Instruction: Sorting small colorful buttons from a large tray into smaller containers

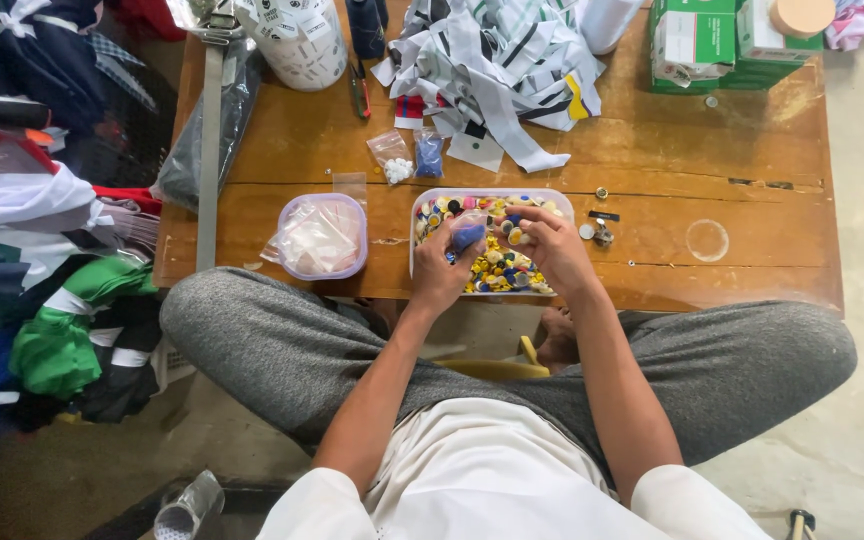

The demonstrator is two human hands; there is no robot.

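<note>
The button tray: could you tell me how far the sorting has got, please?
Two small filled bags lie done on the table. The left hand holds a bag of blue buttons; the right hand picks from the tray, which holds many mixed buttons.

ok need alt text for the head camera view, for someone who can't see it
Seen from above, a seated person's left hand holds a small bag of blue buttons while the right hand picks in a clear tray of mixed coloured buttons on a low wooden table. Fabric strips lie behind.

White short sleeves, grey trousers, bare forearms
</note>
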